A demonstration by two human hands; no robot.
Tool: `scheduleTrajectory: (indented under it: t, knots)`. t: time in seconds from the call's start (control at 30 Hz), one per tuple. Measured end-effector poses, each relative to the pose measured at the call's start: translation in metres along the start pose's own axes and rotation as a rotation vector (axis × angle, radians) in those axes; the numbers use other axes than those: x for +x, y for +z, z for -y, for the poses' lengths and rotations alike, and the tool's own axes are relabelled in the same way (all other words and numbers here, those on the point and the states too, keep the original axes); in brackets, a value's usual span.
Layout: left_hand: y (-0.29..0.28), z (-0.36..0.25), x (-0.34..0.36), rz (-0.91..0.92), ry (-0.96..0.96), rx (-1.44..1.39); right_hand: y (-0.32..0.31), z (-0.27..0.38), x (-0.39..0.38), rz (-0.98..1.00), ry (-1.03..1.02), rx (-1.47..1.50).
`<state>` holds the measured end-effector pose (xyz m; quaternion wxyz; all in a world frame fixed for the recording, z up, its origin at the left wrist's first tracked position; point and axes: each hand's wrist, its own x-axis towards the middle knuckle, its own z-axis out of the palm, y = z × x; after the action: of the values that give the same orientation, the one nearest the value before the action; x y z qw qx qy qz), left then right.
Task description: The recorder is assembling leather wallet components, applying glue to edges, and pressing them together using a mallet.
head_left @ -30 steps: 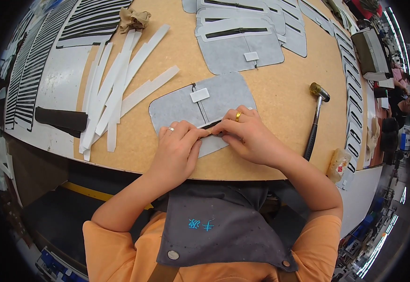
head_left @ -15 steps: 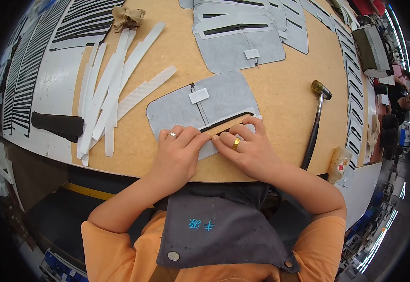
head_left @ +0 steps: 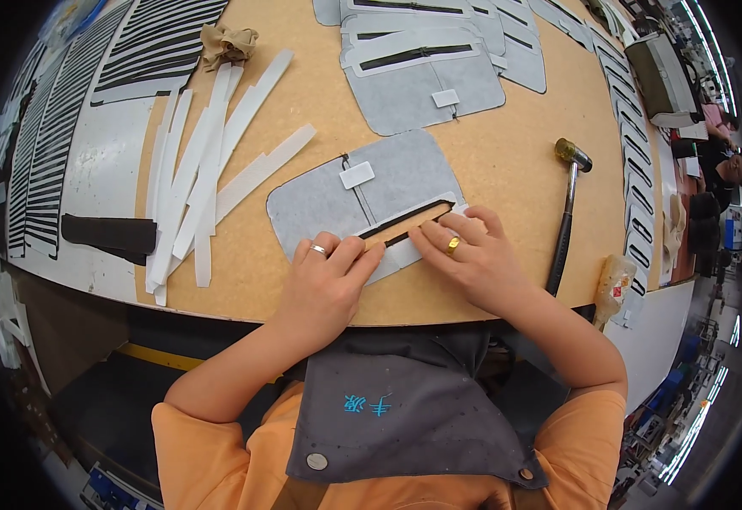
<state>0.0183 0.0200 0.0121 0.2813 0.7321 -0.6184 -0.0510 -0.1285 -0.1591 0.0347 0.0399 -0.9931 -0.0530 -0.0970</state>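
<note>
A grey fabric panel [head_left: 405, 166] with rounded corners lies before me at the table's front. Near its close side runs a long slot with black edges [head_left: 405, 218], and the tan tabletop shows through it. A white rectangular patch [head_left: 356, 176] and a dark cord sit on the panel. At the slot's left end, my left hand [head_left: 324, 276] presses its closed thumb and fingers onto the black edge. My right hand [head_left: 473, 255] has curled fingers pinching the slot's near edge toward its right end. Its fingers partly cover the edge there.
White strips [head_left: 205, 161] are heaped at left, beside a dark folded strip [head_left: 109, 235] and crumpled brown material [head_left: 228, 44]. Similar grey panels [head_left: 426, 89] overlap at the back. A hammer [head_left: 568, 212] and a plastic bottle [head_left: 613, 289] lie right. People [head_left: 724, 170] are far right.
My right hand has slid right along the slot's near edge, away from my left hand. More of the slot and its black edge shows between them. The view has shifted slightly.
</note>
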Motion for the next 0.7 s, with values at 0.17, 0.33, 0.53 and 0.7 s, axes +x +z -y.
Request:
scheduleTrajectory:
  t: [0.17, 0.33, 0.53, 0.7]
  knots:
    - [-0.002, -0.002, 0.002, 0.013, -0.023, 0.016, -0.002, 0.004, 0.008, -0.060, 0.194, 0.205]
    - [-0.021, 0.001, -0.009, 0.015, -0.193, -0.143, 0.013, 0.028, 0.024, -0.089, 0.268, 0.520]
    - [-0.020, 0.002, -0.025, 0.006, -0.019, 0.158, 0.014, 0.031, 0.021, -0.011, 0.068, 0.229]
    - [-0.025, 0.000, -0.038, 0.024, -0.092, 0.139, 0.013, 0.041, 0.028, -0.002, 0.033, 0.142]
